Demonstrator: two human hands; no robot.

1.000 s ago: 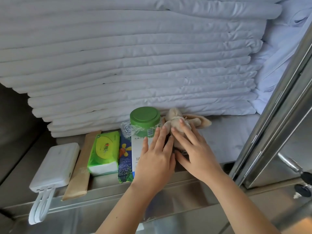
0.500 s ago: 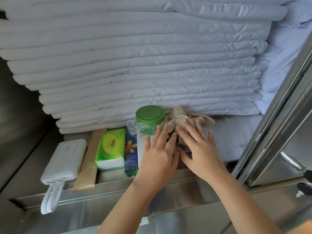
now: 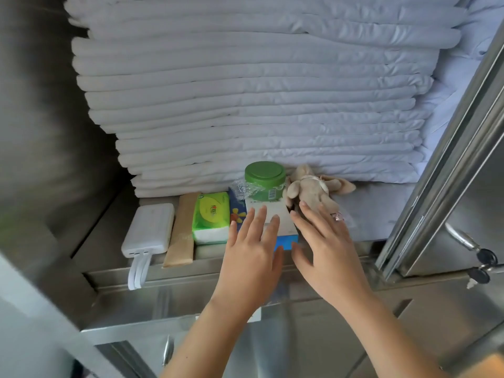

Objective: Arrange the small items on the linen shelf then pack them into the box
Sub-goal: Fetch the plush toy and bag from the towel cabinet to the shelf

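The left hand (image 3: 251,255) and right hand (image 3: 324,249) are hovering, fingers spread, over the white box (image 3: 285,223) sitting on the shelf (image 3: 207,253) near the green tissue pack (image 3: 211,216), whose logo is showing too blurred to read.

Person, two bare hands in view. Left hand (image 3: 253,249): slender fingers, short rounded nails, faint knuckle creases. Right hand (image 3: 324,246): same slim build, nails trimmed short. Left forearm (image 3: 212,336) and right forearm (image 3: 381,331): bare to lower frame edge, smooth, slender wrists.
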